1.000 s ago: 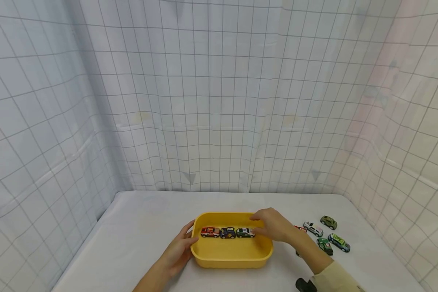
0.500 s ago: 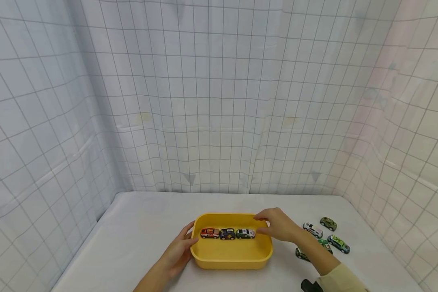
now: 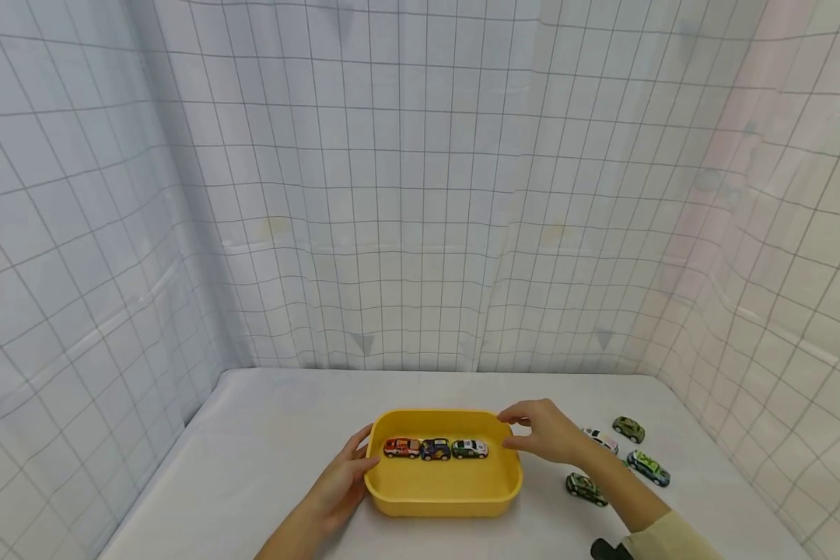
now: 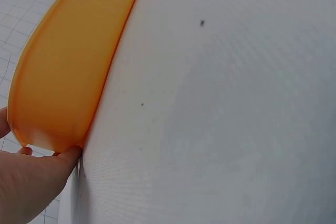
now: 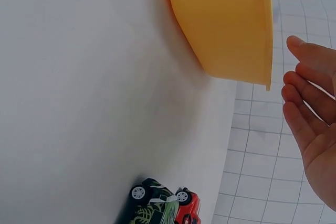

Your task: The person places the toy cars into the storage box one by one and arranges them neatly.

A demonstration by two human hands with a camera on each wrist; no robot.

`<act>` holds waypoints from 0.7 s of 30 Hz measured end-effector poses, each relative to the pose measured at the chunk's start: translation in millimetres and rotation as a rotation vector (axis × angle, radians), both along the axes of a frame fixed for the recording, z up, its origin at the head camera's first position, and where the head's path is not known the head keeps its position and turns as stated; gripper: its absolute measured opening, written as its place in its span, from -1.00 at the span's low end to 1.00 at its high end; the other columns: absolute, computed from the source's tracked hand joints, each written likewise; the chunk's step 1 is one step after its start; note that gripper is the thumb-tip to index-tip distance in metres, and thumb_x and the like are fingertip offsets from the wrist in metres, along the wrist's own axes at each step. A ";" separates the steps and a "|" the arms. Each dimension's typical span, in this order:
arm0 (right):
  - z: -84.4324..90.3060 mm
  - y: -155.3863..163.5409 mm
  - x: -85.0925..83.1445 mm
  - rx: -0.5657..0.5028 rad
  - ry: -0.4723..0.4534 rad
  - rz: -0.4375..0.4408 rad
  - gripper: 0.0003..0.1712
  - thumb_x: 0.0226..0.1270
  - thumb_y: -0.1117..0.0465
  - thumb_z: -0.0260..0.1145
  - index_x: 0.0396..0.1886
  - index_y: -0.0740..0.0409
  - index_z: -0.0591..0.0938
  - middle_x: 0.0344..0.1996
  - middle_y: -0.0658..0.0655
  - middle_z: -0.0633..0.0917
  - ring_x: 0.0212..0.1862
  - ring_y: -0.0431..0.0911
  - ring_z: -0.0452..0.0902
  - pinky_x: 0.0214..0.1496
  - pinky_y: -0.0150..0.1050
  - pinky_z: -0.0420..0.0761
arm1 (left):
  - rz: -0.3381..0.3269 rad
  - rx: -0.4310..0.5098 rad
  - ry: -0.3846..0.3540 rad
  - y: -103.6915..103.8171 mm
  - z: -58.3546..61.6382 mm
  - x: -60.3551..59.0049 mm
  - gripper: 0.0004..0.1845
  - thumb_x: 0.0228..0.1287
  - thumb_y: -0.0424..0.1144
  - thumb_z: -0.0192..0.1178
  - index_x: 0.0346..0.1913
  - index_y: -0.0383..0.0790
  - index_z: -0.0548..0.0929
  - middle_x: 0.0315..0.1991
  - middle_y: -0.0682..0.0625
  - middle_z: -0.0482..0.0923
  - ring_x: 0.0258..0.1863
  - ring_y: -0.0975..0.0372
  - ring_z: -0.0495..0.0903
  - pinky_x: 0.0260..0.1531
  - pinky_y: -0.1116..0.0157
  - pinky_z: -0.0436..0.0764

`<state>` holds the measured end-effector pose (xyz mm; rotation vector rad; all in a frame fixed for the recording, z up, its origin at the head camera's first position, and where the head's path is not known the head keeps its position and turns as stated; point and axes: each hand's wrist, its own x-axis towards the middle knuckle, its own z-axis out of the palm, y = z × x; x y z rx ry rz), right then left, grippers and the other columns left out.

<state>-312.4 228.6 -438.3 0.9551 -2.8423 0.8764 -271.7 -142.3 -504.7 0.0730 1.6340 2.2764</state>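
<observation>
A yellow plastic basin [image 3: 444, 507] stands on the table. Inside, three toy cars sit end to end: a red-orange one [image 3: 401, 448], a dark blue one [image 3: 436, 449] and a white-and-green one [image 3: 470, 449]. My left hand [image 3: 343, 482] grips the basin's left end; in the left wrist view its thumb [image 4: 71, 156] meets the outer wall low down. Over the basin's right rim is my right hand [image 3: 553, 432], fingers loosely bent and holding nothing. The right wrist view shows that hand [image 5: 317, 119] apart from the rim.
Right of the basin lie several more toy cars: dark green [image 3: 586, 488], white [image 3: 600, 439], olive camouflage [image 3: 628, 428] and green-and-blue [image 3: 648, 467]. A red car [image 5: 188, 211] shows in the right wrist view. My right forearm hides part of this group. Grid-patterned curtains [image 3: 420, 233] enclose the table.
My right hand has drawn back to the right, from beside the white-and-green car to the basin's right rim. My left hand and the three cars inside stay in place.
</observation>
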 end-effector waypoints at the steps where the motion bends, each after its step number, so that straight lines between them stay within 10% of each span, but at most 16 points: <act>1: -0.1 1.6 0.4 -0.001 0.002 0.000 -0.58 0.32 0.21 0.52 0.11 0.32 0.72 0.02 0.20 0.75 0.05 0.09 0.67 0.13 0.00 0.66 | 0.000 -0.002 0.001 0.1 0.1 0.1 -0.24 0.58 -0.40 -0.04 0.67 -0.21 -0.13 0.60 -0.47 -0.20 0.54 -0.24 0.03 0.46 -0.14 0.14; 21: -0.6 44.1 10.1 -0.033 0.001 -0.054 -0.57 0.30 0.12 0.54 0.09 0.20 0.73 -0.01 0.08 0.76 0.05 0.08 0.67 0.11 -0.05 0.68 | -0.012 0.011 0.015 -0.2 0.1 0.9 -0.24 0.58 -0.40 -0.05 0.67 -0.22 -0.15 0.60 -0.47 -0.24 0.55 -0.25 -0.01 0.47 -0.15 0.10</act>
